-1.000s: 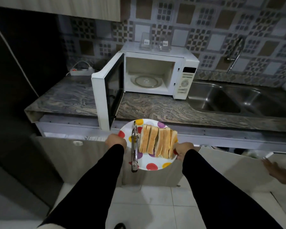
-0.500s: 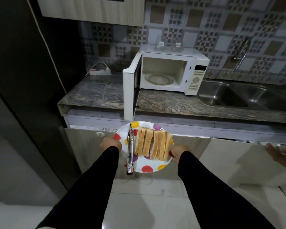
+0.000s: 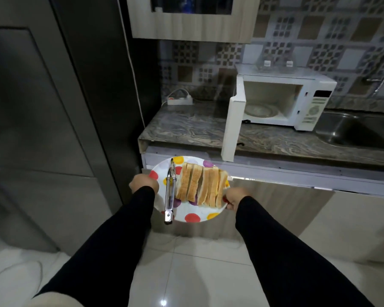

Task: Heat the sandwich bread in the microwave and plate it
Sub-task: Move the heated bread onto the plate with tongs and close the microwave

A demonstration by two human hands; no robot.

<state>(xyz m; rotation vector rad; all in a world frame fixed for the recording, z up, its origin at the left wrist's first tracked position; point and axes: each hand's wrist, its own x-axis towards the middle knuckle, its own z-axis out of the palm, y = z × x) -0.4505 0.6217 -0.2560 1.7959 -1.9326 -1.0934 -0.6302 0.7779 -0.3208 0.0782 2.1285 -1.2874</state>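
While the bread slices [image 3: 200,187] lean in a row on the spotted plate [image 3: 192,217], I hold this plate in the air in front of the counter [image 3: 186,127]. My left hand [image 3: 144,183] grips its left rim and my right hand [image 3: 236,197] grips its right rim, fingers curled around the edge. Metal tongs [image 3: 170,191] lie beside the bread. Further right, the white microwave [image 3: 297,100] stands open, near the sink [image 3: 359,134].

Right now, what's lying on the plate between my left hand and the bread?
In the head view, metal tongs lie on the plate, between the left hand and the bread slices.
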